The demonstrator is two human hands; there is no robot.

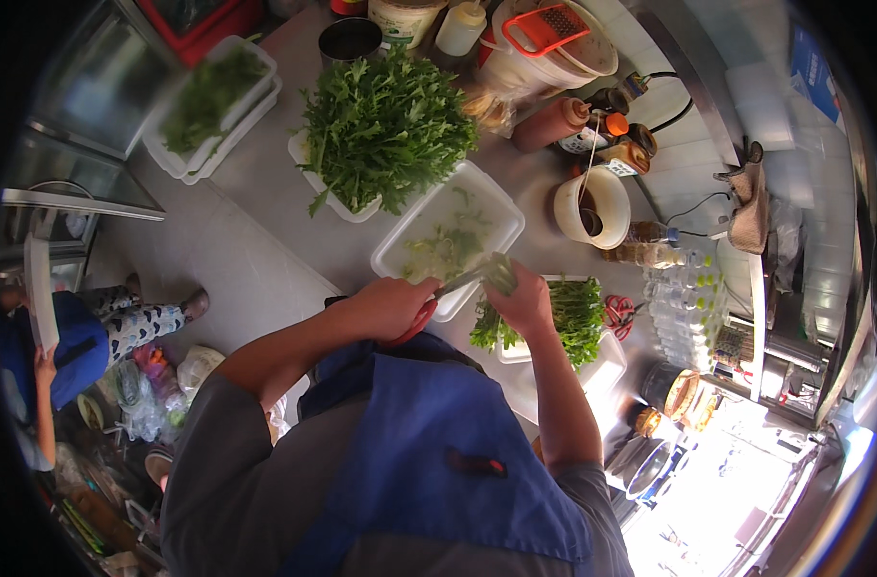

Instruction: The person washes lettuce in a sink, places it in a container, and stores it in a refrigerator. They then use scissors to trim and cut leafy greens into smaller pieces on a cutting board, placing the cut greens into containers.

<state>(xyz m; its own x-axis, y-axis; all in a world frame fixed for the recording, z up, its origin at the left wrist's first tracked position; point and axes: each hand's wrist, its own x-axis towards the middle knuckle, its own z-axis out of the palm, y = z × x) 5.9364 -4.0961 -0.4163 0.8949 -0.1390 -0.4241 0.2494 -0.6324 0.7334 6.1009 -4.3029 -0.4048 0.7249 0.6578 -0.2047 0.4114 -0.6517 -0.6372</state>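
My left hand (398, 309) grips red-handled scissors (415, 326), whose blades reach right toward a small bunch of green stems (501, 274). That bunch is held in my right hand (523, 301) and looks blurred. Below the blades sits a white plastic tray (497, 189) with cut pieces of greens (445, 249) scattered on its bottom. Just beyond it, a tall heap of serrated leafy greens (388, 130) fills another white tray (299, 150). More leafy greens (574, 317) lie in a tray beside my right forearm.
Stacked white trays (261, 108) stand at the far left. Along the back are a lidded bucket with a red grater (546, 29), sauce bottles (554, 122) and a white tub with a ladle (590, 205). Red-handled scissors (619, 316) lie at right. Another person (77, 346) stands at left.
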